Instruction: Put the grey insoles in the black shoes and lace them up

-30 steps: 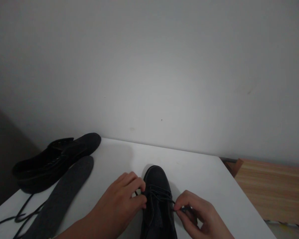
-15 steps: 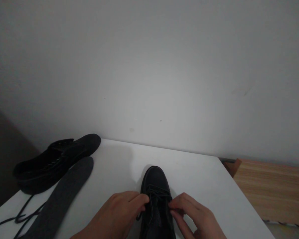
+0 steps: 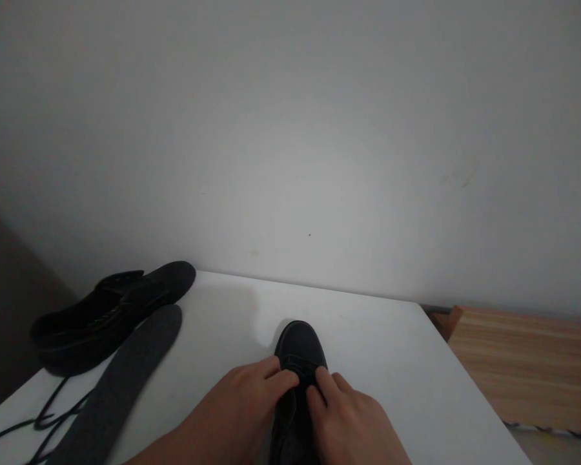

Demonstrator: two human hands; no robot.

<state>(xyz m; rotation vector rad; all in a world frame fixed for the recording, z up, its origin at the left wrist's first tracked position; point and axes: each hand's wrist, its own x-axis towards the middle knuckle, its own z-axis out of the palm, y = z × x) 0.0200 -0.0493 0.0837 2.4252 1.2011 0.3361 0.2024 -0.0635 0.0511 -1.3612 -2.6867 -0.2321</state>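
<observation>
A black shoe lies on the white table, toe pointing at the wall, its rear cut off by the bottom edge. On its left side my left hand has thumb and finger pressed on the upper by the lacing; whatever they pinch is too small to tell. From the right, my right hand reaches over the same lacing area, its fingertips on the shoe's upper and tongue. What is under those fingertips is hidden. The laces are dark and mostly covered by the fingers.
At the left, a second black shoe stands near the wall, beside a dark grey insole. A loose black lace trails at the lower left. The white table ends at the right near a wooden surface.
My right hand has moved left and forward from the shoe's right edge onto its lacing area. My left hand has shifted slightly forward and right, covering more of the laces.
</observation>
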